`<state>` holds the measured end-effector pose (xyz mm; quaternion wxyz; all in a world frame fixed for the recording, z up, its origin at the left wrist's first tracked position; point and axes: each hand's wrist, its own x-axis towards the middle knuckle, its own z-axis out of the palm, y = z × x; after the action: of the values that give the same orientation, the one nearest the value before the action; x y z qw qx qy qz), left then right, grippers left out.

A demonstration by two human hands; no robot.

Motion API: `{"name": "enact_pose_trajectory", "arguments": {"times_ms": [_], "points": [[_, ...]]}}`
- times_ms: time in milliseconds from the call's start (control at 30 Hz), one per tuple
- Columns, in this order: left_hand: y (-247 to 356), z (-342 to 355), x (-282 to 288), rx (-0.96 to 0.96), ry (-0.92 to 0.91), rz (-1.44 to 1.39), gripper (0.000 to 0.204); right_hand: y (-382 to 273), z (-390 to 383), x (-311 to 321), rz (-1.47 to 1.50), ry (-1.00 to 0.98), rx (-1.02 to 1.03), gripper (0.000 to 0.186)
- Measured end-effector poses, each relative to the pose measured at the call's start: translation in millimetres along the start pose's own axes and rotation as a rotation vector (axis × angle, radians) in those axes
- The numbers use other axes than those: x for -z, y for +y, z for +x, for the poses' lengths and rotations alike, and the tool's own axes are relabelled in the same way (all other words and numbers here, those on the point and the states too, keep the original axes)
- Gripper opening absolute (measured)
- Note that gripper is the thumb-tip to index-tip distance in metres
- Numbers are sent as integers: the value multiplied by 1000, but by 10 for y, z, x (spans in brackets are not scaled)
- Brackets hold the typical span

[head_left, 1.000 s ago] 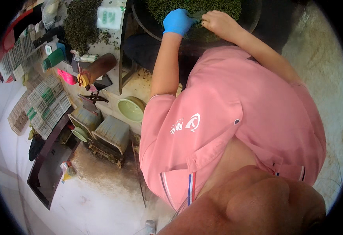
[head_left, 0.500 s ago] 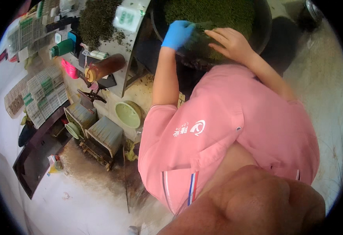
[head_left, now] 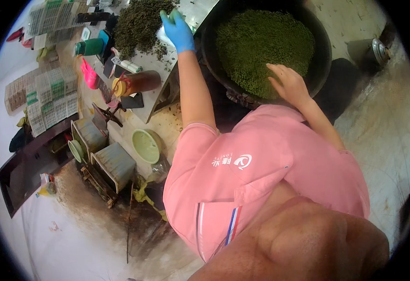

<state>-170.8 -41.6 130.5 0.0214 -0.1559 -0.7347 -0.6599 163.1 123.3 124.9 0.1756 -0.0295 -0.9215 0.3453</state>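
Greenery (head_left: 261, 44), fine and crumbly-looking, lies spread across the bottom of the big dark pan (head_left: 323, 56). From where I stand, the bare right hand (head_left: 289, 85) is over the near part of it, inside the pan's rim, fingers stretched out and the thumb held apart, so the hand is loose and fairly wide; whether the fingertips touch the greenery I cannot tell. The blue-gloved left hand (head_left: 178, 33) is outside the pan, off to its left, beside the dark heap (head_left: 137, 28) on the table (head_left: 165, 68). Its fingertips are green and look a little parted, but I cannot tell whether they pinch anything. Also left of the pan, nearer the person, lies a brown bottle (head_left: 145, 80) with a yellow cap, and lower down on that side sits a pale green basin (head_left: 145, 146).

Half a second ago both hands are together at the pan's near side, the glove by its left edge; now the glove is well away from the pan, overlapping a white packet (head_left: 161, 35) that shows plainly before. The right hand stays at the pan, its fingers now less spread. More of the pan is in sight too.
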Motion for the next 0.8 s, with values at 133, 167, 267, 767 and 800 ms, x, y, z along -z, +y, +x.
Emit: {"name": "enact_pose_trajectory", "arguments": {"times_ms": [133,167,267,767,800], "points": [[-395,-426,355,338,-378,1399,80,86,-13,-2,-1,-41,23,42],[-458,-610,314,308,-296,1397,84,105,-11,-15,-8,-40,17,42],[-775,-758,484,159,-209,1488,83,80,48,-49,-3,-46,26,41],[461,-1901,-356,-154,-565,462,18,487,57,188,86,-177,-240,41],[450,-1893,-343,-32,-545,415,17,467,24,144,312,-275,-436,28]]}}
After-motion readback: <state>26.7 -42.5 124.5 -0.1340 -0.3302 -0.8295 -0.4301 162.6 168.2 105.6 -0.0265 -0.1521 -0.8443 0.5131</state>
